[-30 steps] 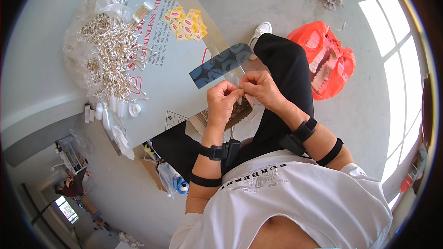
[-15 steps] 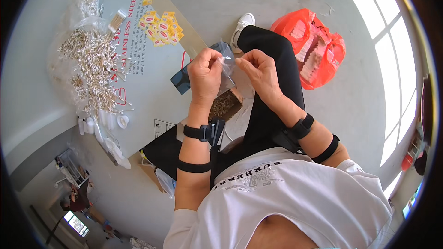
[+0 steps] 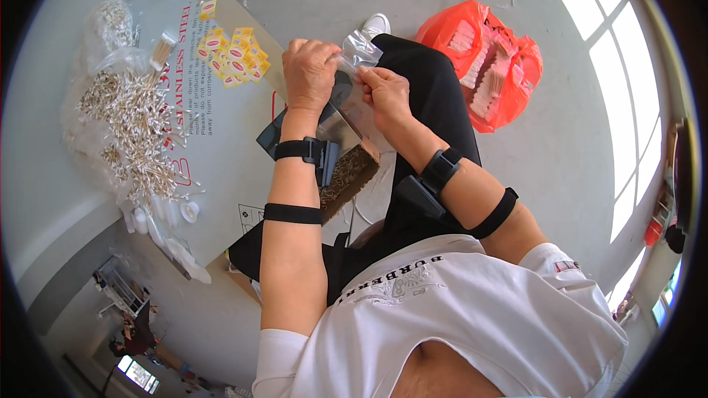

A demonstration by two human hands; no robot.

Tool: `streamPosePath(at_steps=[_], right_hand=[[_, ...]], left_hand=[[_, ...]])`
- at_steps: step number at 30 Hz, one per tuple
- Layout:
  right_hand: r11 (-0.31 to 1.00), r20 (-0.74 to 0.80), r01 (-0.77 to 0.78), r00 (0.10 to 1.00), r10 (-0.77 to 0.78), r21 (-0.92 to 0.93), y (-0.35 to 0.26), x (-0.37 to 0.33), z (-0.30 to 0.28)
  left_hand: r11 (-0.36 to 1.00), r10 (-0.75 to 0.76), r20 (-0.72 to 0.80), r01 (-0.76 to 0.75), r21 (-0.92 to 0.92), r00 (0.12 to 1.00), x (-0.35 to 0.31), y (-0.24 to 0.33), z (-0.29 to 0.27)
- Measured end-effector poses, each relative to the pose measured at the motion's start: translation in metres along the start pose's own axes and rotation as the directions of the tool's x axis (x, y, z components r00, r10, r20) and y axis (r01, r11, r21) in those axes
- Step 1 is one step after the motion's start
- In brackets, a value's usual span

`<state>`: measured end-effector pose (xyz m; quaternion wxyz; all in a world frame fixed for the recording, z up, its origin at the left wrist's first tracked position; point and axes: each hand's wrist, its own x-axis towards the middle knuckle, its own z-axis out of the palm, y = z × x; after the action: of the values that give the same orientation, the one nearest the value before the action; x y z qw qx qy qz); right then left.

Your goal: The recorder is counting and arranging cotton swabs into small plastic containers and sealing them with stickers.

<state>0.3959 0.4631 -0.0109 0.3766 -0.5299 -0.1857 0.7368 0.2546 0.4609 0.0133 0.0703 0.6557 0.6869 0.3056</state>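
Observation:
A small clear plastic bag (image 3: 361,47) is stretched between my hands over the table's right edge. My left hand (image 3: 308,72) pinches its left side, fingers closed. From the right, my right hand (image 3: 386,94) grips the lower edge between thumb and fingers. Whether anything is inside the bag I cannot tell. Left of my hands, small yellow printed cards (image 3: 237,57) lie in a loose heap on the table. Below my hands, partly hidden by my left forearm, is an open cardboard box (image 3: 361,166) with many small brown-and-pale sticks in it.
A big pile of cotton swabs (image 3: 136,129) spreads over the table (image 3: 221,155) at the left, with a bundle of swabs (image 3: 162,50) on it. On the floor at right, a red plastic bag (image 3: 525,96) holds pink-wrapped bundles (image 3: 472,59). Small white containers (image 3: 189,211) stand near the pile.
My hands have moved up and left in the picture, my right hand now gripping the clear bag, which is held out and spread more. The whole view has shifted a little.

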Motion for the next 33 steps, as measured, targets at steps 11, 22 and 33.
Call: streamPosePath(at_steps=[11,22,33], right_hand=[[0.992,0.061,0.021,0.998,-0.014,-0.122,0.01,-0.035,0.006],[0.635,0.179,0.494,0.851,-0.494,-0.594,0.052,-0.045,0.014],[0.613,0.207,0.488,0.857,-0.472,-0.621,0.049,-0.05,0.007]], left_hand=[[0.995,0.088,0.046,-0.085,-0.049,0.995,-0.016,-0.015,-0.038],[0.993,-0.117,0.291,0.101,0.068,0.95,-0.032,-0.026,-0.063],[0.973,-0.178,0.111,0.157,0.171,0.978,-0.056,-0.017,-0.071]])
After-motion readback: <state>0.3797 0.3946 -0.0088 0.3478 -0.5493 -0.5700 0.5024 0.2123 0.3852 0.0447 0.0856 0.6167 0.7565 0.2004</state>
